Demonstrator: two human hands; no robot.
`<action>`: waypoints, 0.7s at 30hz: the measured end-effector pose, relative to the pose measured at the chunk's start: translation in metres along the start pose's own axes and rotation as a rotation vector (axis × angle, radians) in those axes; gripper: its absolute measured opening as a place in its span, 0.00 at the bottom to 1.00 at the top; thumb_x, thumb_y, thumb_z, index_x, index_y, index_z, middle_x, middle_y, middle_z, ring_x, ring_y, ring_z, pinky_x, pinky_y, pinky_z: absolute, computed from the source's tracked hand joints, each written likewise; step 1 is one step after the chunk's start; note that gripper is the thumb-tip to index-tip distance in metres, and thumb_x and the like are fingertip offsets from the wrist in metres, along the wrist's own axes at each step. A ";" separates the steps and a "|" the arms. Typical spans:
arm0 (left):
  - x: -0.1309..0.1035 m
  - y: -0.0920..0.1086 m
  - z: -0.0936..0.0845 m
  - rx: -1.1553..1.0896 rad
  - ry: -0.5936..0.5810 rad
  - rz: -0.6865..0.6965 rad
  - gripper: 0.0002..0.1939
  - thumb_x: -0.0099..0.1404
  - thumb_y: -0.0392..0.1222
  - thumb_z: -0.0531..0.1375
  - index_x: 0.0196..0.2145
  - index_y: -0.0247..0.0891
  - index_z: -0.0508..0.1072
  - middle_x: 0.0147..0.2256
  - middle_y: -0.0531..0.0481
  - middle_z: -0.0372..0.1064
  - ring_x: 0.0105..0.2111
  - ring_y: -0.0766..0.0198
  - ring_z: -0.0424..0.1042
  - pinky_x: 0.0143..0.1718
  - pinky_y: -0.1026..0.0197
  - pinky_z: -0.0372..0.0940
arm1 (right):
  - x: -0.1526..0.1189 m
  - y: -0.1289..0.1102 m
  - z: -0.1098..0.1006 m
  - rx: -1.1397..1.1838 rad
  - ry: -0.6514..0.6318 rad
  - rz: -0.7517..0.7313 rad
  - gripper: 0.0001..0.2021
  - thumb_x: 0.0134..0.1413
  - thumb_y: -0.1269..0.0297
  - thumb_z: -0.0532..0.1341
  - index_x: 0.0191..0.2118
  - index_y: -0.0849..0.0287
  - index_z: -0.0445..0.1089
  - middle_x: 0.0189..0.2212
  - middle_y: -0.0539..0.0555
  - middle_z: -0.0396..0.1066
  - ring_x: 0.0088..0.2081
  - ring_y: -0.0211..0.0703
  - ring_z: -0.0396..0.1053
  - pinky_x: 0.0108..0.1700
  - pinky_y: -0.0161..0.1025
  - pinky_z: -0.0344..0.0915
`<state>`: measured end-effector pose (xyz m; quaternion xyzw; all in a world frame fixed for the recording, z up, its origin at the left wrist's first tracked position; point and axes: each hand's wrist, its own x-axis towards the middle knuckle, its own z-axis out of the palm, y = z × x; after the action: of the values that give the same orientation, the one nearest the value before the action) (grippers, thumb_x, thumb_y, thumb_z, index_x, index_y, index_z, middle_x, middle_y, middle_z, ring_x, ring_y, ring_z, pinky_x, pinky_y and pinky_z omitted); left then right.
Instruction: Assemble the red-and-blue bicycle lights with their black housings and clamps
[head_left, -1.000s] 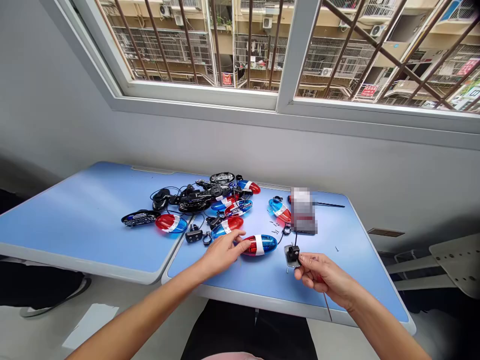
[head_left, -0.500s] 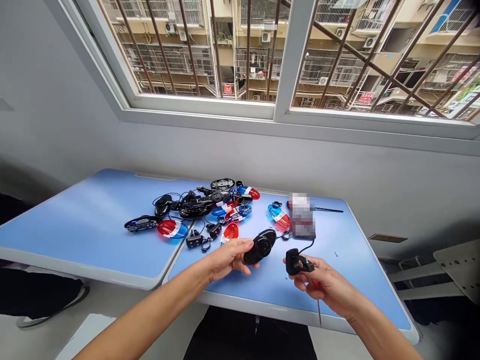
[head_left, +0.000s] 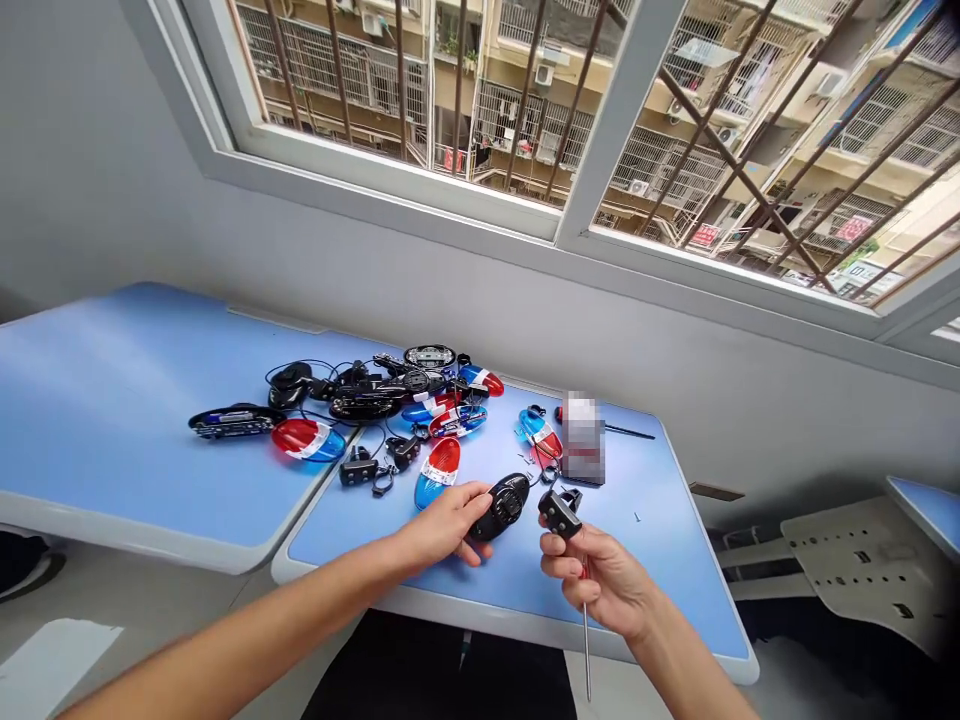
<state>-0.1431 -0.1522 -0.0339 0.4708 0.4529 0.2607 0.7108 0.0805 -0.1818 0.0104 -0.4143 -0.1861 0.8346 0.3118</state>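
My left hand [head_left: 444, 528] grips the end of a black oval housing [head_left: 505, 507] between thumb and fingers, above the near part of the table. To its right, my right hand [head_left: 609, 580] pinches a black button switch [head_left: 559, 514] with a clamp bracket, buttons showing. A screwdriver [head_left: 586, 640] is tucked in the same hand, its metal shaft pointing down past the table edge. Just behind my left hand lies a red, white and blue lens cover [head_left: 441, 468]. Another lens cover [head_left: 539, 432] rests farther back, with small screws [head_left: 528, 468] near it.
Black housings [head_left: 367, 402], switches [head_left: 358, 468], cables and coloured covers form a pile at left, across the join of two blue tables [head_left: 150, 400]. A pixelated box [head_left: 583, 440] stands at the back right with a dark rod [head_left: 628, 431] beside it. One screw [head_left: 637, 517] lies apart.
The view has shifted and tilted. My right hand has turned the switch so its buttons face me, and the screwdriver shaft shows more fully. My left hand keeps its hold on the housing.
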 end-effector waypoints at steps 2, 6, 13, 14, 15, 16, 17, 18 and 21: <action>0.002 -0.002 -0.001 0.066 0.027 0.014 0.23 0.66 0.55 0.54 0.50 0.35 0.68 0.42 0.41 0.68 0.24 0.66 0.75 0.20 0.68 0.67 | 0.002 0.000 0.003 -0.035 0.032 -0.012 0.24 0.28 0.62 0.78 0.28 0.60 0.63 0.26 0.48 0.61 0.23 0.25 0.51 0.17 0.23 0.33; 0.001 -0.007 -0.006 0.267 0.088 0.099 0.24 0.67 0.53 0.51 0.53 0.36 0.68 0.49 0.38 0.66 0.20 0.69 0.72 0.16 0.68 0.63 | 0.008 0.005 0.012 -0.134 0.093 -0.083 0.23 0.34 0.59 0.76 0.32 0.58 0.64 0.28 0.49 0.65 0.23 0.27 0.54 0.18 0.25 0.33; -0.006 -0.011 -0.017 0.507 0.205 0.237 0.24 0.69 0.51 0.50 0.57 0.39 0.67 0.51 0.43 0.69 0.19 0.68 0.70 0.25 0.62 0.67 | 0.021 0.016 0.018 -0.612 0.311 -0.464 0.19 0.44 0.47 0.68 0.33 0.58 0.67 0.22 0.46 0.64 0.25 0.34 0.56 0.26 0.32 0.54; -0.008 -0.009 -0.018 0.544 0.217 0.250 0.24 0.69 0.51 0.50 0.57 0.39 0.67 0.51 0.43 0.68 0.20 0.67 0.71 0.28 0.60 0.68 | 0.021 0.017 0.018 -0.641 0.320 -0.494 0.19 0.45 0.48 0.68 0.34 0.57 0.67 0.23 0.47 0.64 0.26 0.35 0.57 0.28 0.34 0.56; -0.010 -0.007 -0.018 0.586 0.232 0.259 0.23 0.68 0.50 0.51 0.57 0.39 0.67 0.51 0.43 0.69 0.22 0.66 0.71 0.31 0.59 0.69 | 0.021 0.018 0.017 -0.691 0.333 -0.524 0.18 0.47 0.48 0.66 0.35 0.57 0.68 0.24 0.47 0.65 0.27 0.36 0.58 0.31 0.35 0.58; -0.013 -0.004 -0.019 0.633 0.255 0.269 0.23 0.68 0.50 0.52 0.57 0.39 0.67 0.50 0.43 0.70 0.24 0.64 0.71 0.34 0.58 0.69 | 0.021 0.019 0.017 -0.755 0.349 -0.552 0.17 0.50 0.48 0.65 0.36 0.57 0.68 0.25 0.48 0.65 0.28 0.37 0.59 0.32 0.36 0.59; -0.017 -0.002 -0.019 0.678 0.288 0.283 0.23 0.68 0.49 0.53 0.57 0.39 0.67 0.49 0.43 0.70 0.26 0.63 0.71 0.37 0.57 0.69 | 0.020 0.021 0.016 -0.824 0.368 -0.578 0.16 0.53 0.49 0.62 0.38 0.57 0.68 0.25 0.48 0.65 0.29 0.39 0.59 0.33 0.38 0.59; -0.021 0.001 -0.018 0.716 0.328 0.303 0.23 0.67 0.49 0.54 0.57 0.39 0.68 0.49 0.43 0.70 0.27 0.62 0.71 0.38 0.56 0.68 | 0.019 0.022 0.016 -0.887 0.388 -0.600 0.15 0.55 0.50 0.61 0.39 0.57 0.68 0.26 0.49 0.66 0.29 0.39 0.60 0.34 0.38 0.59; -0.034 0.008 -0.014 0.714 0.396 0.422 0.21 0.66 0.46 0.55 0.56 0.40 0.69 0.47 0.44 0.70 0.29 0.62 0.68 0.40 0.55 0.67 | 0.017 0.025 0.016 -0.958 0.412 -0.649 0.14 0.58 0.51 0.58 0.41 0.56 0.68 0.28 0.51 0.68 0.31 0.41 0.62 0.35 0.40 0.60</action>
<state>-0.1708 -0.1702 -0.0151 0.7092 0.5358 0.3125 0.3353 0.0507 -0.1894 -0.0045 -0.5833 -0.5930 0.4234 0.3589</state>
